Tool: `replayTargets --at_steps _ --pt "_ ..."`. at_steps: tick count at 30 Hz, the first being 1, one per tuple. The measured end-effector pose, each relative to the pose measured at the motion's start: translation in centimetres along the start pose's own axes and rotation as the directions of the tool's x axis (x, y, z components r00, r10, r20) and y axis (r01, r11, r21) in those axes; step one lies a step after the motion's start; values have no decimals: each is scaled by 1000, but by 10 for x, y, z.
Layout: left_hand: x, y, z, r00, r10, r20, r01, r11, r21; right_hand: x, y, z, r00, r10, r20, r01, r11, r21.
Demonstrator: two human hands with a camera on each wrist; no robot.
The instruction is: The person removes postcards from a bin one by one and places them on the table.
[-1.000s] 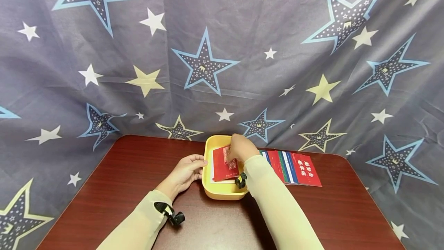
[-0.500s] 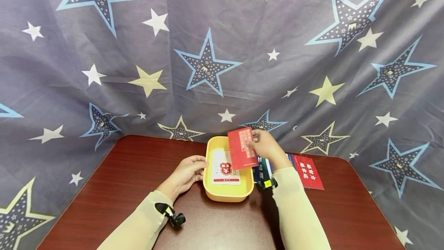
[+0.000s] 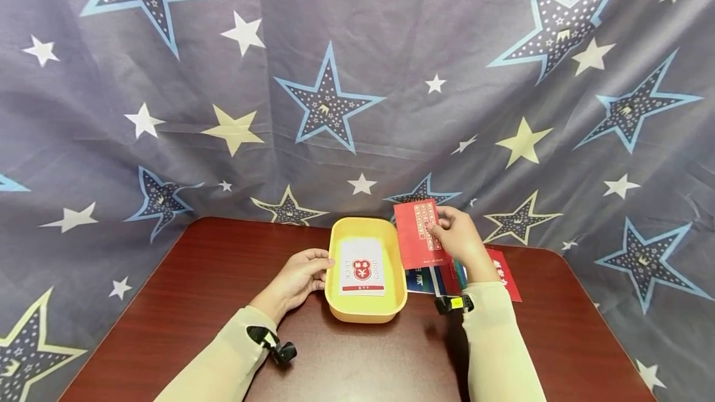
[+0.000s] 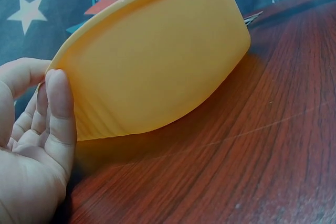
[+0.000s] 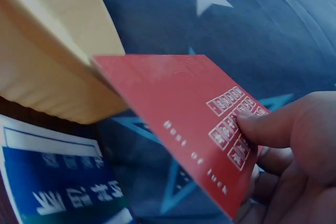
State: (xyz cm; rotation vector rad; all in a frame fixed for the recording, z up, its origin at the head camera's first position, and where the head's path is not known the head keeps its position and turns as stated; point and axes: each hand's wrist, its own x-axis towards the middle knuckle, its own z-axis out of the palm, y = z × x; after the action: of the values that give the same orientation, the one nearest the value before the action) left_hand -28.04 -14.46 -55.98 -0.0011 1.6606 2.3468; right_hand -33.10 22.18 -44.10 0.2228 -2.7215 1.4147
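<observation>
My right hand pinches a red card by its right edge, thumb on the printed face and fingers behind. The card is held up just right of a yellow plastic tub, over a row of cards. In the right wrist view the red card shows white print, with "Best of luck" along one edge. With thumb and fingers on either side of the rim, my left hand grips the tub's left wall; the left wrist view shows this pinch on the tub. A white card with a red emblem lies in the tub.
Blue, green and red cards overlap in a row to the tub's right, a blue card nearest and a red card at the far end. They lie on the dark red wooden table. A star-patterned curtain hangs behind.
The right hand has lifted the red card out of the tub and carried it right, uncovering the white card. The left hand stays on the tub's rim.
</observation>
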Motion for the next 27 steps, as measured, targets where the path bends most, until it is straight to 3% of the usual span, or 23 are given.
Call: replayTargets --at_steps 6,15,21,27 --pt "-2 2 -2 1000 -2 -19 2 1000 -4 -5 10 -30 996 5 -90 -14 995 -97" --pt "-1 0 -1 1000 -8 -13 9 1000 3 -17 38 -67 976 121 -179 -160 962 -222" --pt "-1 1 -1 1000 6 -13 -6 1000 -1 -18 65 -81 945 156 -288 -232 939 -254" --pt "0 1 1 1000 4 -9 -4 1000 -11 -23 92 -94 892 291 -345 -381 896 -228"
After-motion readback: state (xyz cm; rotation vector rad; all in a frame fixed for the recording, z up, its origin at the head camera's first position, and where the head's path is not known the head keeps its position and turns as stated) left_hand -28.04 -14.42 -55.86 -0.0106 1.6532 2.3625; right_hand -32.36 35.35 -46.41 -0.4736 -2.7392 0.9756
